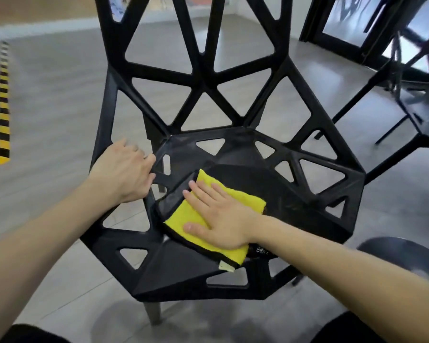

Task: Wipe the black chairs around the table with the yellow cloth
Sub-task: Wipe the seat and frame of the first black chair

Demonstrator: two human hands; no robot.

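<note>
Head view shows your right hand (217, 216) lying flat, fingers straight and slightly spread, pressing the yellow cloth (214, 216) onto the seat of the black chair (174, 266). The cloth sits left of the seat's centre, folded, with a black edge and a small tag. Your left hand (125, 170) curls its fingers around the chair's left rim. A second black chair (421, 112) stands to the right.

Office-like room: black chairs (208, 100), hazard-taped floor (47, 95)
</note>
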